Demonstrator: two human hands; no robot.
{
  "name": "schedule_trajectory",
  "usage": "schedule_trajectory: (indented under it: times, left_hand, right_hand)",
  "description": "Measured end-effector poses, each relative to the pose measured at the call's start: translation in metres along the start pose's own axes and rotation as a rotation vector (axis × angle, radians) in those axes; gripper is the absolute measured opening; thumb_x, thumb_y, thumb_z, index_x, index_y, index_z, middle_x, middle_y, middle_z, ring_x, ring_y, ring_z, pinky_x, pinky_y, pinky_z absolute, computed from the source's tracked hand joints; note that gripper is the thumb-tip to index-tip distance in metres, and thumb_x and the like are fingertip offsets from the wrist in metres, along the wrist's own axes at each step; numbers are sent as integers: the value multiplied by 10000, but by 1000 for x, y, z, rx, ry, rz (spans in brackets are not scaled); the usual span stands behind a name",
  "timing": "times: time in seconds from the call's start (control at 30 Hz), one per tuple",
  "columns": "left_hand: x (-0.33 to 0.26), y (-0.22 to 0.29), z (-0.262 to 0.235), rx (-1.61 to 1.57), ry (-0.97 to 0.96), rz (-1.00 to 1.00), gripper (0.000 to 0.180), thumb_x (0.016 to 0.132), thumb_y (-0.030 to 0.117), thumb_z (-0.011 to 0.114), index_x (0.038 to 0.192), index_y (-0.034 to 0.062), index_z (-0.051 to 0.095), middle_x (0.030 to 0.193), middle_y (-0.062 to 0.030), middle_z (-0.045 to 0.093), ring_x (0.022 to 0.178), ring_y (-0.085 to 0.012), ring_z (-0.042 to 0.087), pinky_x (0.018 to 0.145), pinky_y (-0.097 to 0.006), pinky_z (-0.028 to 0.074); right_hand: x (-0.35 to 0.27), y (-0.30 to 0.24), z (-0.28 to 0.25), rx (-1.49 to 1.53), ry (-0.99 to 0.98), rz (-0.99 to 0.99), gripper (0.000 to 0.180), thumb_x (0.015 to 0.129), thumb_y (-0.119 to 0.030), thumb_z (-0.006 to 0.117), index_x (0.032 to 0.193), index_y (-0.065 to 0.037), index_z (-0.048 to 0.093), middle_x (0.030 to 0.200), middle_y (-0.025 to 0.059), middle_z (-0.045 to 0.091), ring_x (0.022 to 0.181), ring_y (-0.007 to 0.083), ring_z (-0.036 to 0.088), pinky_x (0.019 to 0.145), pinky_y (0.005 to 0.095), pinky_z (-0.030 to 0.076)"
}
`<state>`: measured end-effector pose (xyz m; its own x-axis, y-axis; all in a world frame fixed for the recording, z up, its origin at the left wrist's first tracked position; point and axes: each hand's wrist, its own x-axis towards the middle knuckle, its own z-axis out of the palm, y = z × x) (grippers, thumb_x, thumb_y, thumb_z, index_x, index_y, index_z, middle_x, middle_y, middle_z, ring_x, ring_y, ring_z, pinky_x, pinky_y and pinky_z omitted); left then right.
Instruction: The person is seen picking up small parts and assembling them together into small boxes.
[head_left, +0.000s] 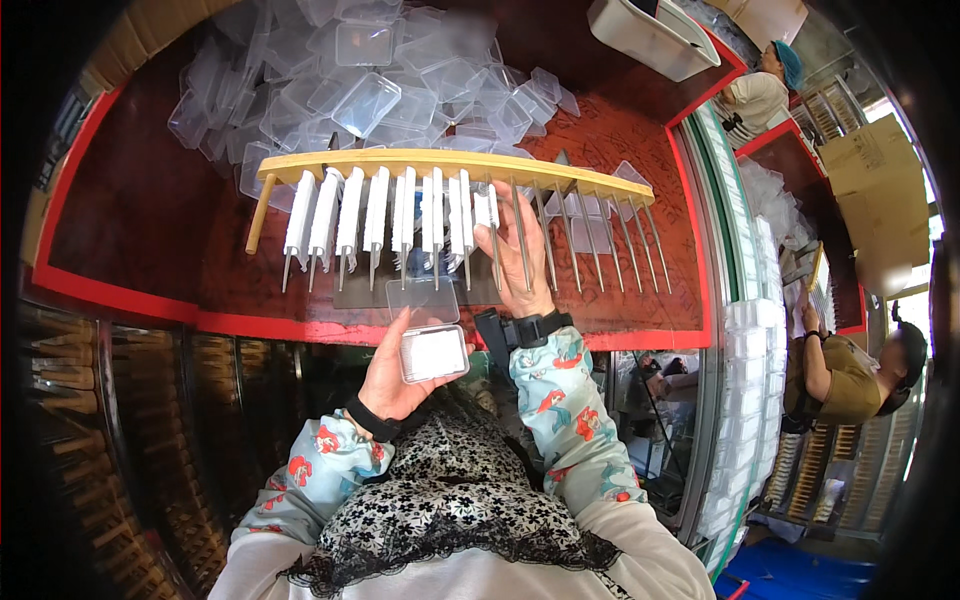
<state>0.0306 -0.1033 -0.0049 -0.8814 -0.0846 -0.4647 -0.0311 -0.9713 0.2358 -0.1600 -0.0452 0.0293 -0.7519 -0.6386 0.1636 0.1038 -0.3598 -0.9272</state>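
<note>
My left hand holds a small clear plastic box with white contents, its lid swung open toward the table. My right hand reaches up to a wooden rack with long metal prongs, fingers resting on a white bundle hanging on a prong near the rack's middle. Several white bundles fill the rack's left prongs; the right prongs are bare.
A heap of clear plastic boxes lies behind the rack on the dark red table with its red rim. A white bin stands at the back right. Stacked boxes line the right; other people work there.
</note>
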Motion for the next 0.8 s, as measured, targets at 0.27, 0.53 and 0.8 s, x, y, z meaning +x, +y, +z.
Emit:
schedule_trajectory:
  times: [0.27,0.53,0.8]
  left_hand:
    - [13,-11,10,6,-76,-52,497,939,486,433,1182,61,519,1191,-140,582,1090,-303,575,934,-469,455]
    - [26,-53,35,-49,-191,-242,640,911,613,360,1281,103,477,1211,-124,572,1129,-261,555,967,-442,445]
    - [40,-81,66,0,-233,-410,879,798,755,341,1311,44,413,1196,-167,556,1049,-359,587,929,-560,450]
  right_hand:
    - [-88,-35,-21,-42,-234,213,458,707,-30,702,1113,-16,491,1022,41,527,964,134,520,885,279,409]
    - [-121,-81,-16,-1254,-376,-153,521,598,-165,734,1094,-105,586,1027,72,491,992,282,424,853,380,319]
    - [-131,-76,-85,-724,1,-19,524,670,-166,765,1133,-33,561,1110,120,552,1071,329,481,926,426,389]
